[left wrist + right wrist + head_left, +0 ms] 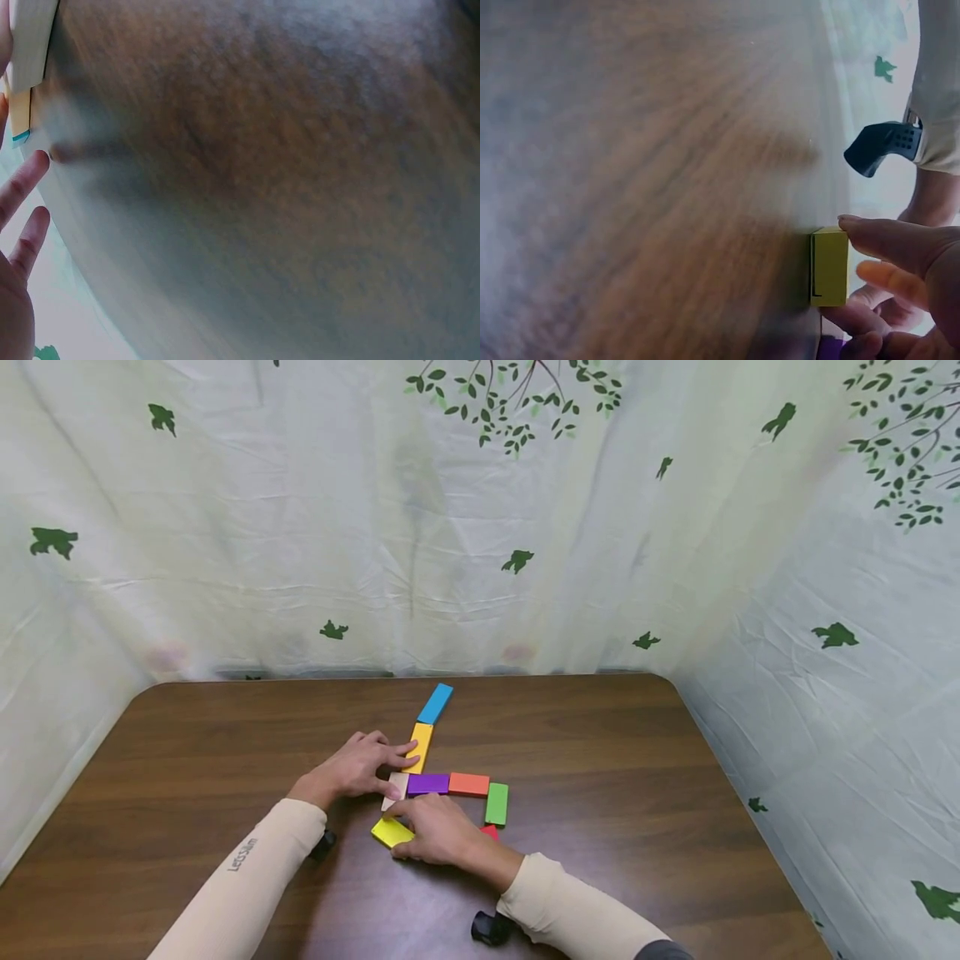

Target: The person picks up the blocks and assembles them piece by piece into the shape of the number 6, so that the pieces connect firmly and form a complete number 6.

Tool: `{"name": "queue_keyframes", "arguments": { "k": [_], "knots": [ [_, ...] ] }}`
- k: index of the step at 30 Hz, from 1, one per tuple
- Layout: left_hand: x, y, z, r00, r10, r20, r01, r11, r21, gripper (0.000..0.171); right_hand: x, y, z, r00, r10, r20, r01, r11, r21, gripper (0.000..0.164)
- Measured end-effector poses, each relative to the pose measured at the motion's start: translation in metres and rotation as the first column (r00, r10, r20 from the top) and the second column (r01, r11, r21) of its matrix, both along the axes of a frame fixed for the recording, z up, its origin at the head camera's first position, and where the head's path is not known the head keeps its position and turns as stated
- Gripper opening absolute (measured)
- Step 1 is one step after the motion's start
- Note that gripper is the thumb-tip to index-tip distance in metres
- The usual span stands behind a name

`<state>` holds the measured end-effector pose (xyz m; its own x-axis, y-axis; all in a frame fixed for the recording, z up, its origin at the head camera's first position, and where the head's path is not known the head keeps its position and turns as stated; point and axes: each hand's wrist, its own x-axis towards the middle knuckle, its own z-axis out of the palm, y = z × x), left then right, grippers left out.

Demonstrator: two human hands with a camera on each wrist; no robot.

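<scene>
A line of coloured blocks lies on the brown table. In the head view, my right hand (438,831) pinches a yellow block (392,832) between thumb and fingers; the right wrist view shows the thumb at one end of that block (830,268). My left hand (363,766) reaches over from the left, thumb on a plain wooden block (397,783), straight fingers on an orange-yellow block (422,745). Two of its fingers stretch out loosely in the left wrist view, where the plain block (31,45) is partly cut off.
A blue block (436,702) touches the far end of the orange-yellow one. Purple (428,784), orange-red (469,785) and green (497,804) blocks run to the right. A red block (490,832) is mostly hidden behind the right wrist. A patterned curtain (420,568) hangs beyond the table.
</scene>
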<state>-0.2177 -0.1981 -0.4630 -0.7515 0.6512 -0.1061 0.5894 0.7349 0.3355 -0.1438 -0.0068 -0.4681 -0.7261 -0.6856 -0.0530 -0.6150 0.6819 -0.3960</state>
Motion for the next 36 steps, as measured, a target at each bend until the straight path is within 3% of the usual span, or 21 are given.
{"name": "queue_keyframes", "arguments": {
  "k": [17, 36],
  "knots": [
    [-0.0007, -0.0002, -0.0055, 1.000, -0.012, 0.007, 0.012, 1.000, 0.003, 0.070, -0.0018, -0.0029, -0.0006, 0.999, 0.053, -0.006, -0.053, 0.998, 0.032, 0.045],
    [-0.0012, -0.0005, -0.0027, 1.000, -0.002, 0.005, 0.002, 1.000, -0.002, 0.069, -0.0007, -0.0085, -0.0015, 1.000, 0.004, 0.008, -0.004, 1.000, 0.004, 0.044]
  ]
}}
